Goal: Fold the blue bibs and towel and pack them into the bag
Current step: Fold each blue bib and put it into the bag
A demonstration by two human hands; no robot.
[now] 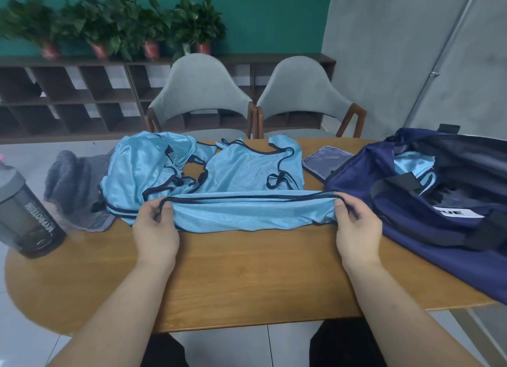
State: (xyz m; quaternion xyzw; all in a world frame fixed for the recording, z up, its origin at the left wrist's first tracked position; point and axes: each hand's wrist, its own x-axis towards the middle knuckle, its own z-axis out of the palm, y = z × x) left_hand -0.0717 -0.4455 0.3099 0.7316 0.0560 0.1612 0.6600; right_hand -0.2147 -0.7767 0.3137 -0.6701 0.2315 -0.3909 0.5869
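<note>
Hands grip one blue bib (247, 215) at its two ends: the left hand (155, 226) pinches the dark-trimmed edge at the left end, and the right hand (356, 226) pinches the same edge at the right end, with fingers curled on the cloth. The bib makes a long band, its long axis parallel to the near edge of the table (247, 270), about midway along it. The bag (356, 180) lies open at the right edge, just beside the right hand, so this hand is the nearer one for packing. I judge the next fold should bring the left end toward the right. Behind, toward the far edge, lie other bibs (137, 169), and the towel (74, 180) is at the left edge.
</note>
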